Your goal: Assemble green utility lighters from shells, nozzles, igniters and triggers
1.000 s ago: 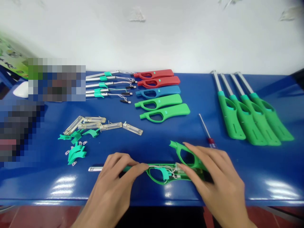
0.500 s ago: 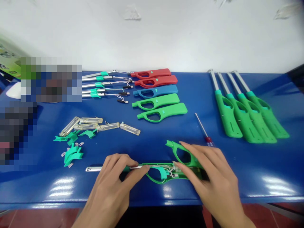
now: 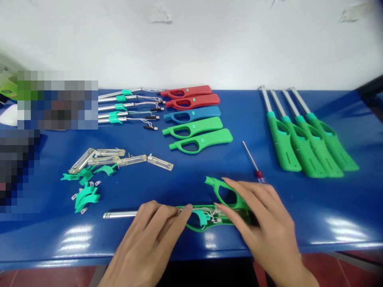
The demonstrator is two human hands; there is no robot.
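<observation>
At the near edge of the blue bench [image 3: 299,199], the left hand [image 3: 152,235] pinches the metal tube [image 3: 119,215] of an opened green lighter half-shell [image 3: 206,218]. The right hand [image 3: 263,223] presses fingertips on its inner parts, loosely covering a second green shell [image 3: 223,191] just behind.

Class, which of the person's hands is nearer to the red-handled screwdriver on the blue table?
Right. The right hand lies just below the screwdriver, near its handle; the left hand is far off to its lower left.
</observation>
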